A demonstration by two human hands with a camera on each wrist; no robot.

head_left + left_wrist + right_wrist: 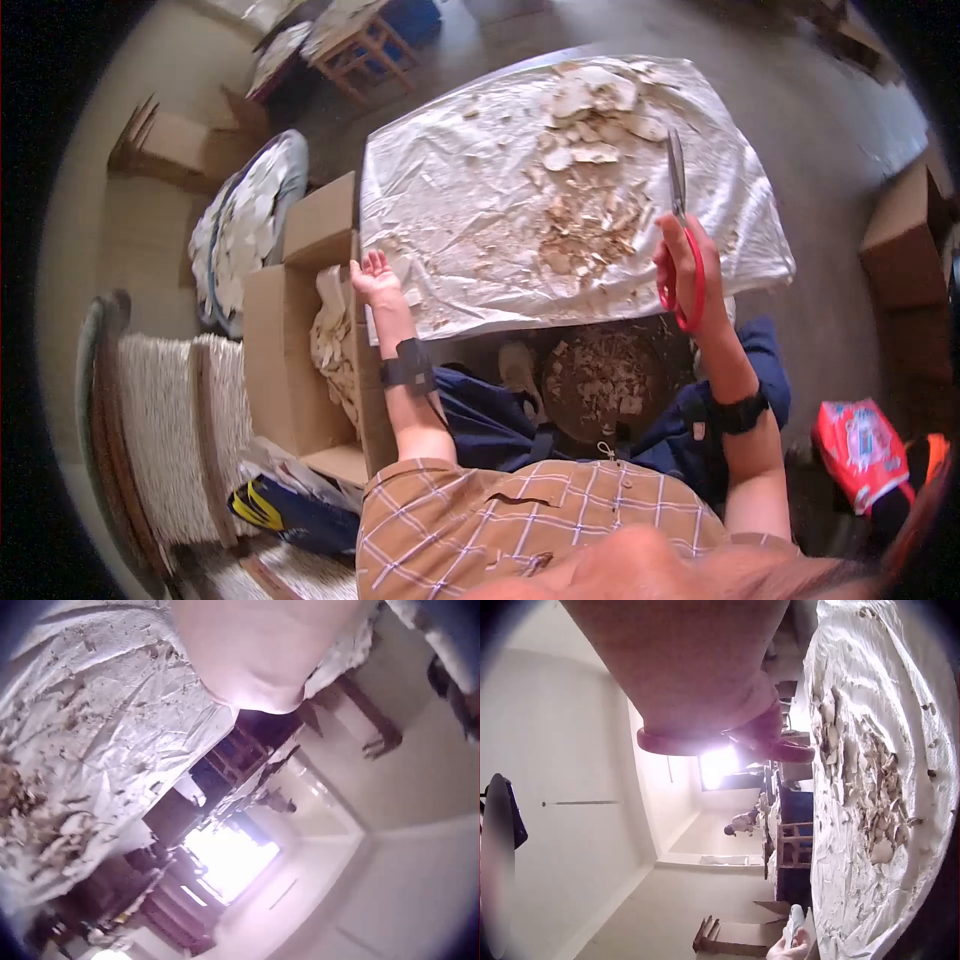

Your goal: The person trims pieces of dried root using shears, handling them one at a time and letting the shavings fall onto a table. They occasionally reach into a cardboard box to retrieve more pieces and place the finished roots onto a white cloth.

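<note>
My right hand (685, 265) grips red-handled scissors (678, 190) with the blades pointing away over a white plastic sheet (470, 190) that covers the table. Pale dried slices (590, 120) are heaped at the sheet's far side, and brown trimmings (585, 235) lie just left of the scissors. My left hand (375, 278) is at the sheet's near left corner, palm up, fingers relaxed, holding nothing. In the right wrist view the red handle (727, 742) shows under the hand. The left wrist view shows only the heel of the palm (262, 652) above the sheet (112, 727).
An open cardboard box (290, 340) with pale pieces stands left of my left arm. A round bowl of scraps (605, 375) sits on my lap. A round tray of slices (245, 225) lies further left, a red packet (860, 450) and another box (905, 240) to the right.
</note>
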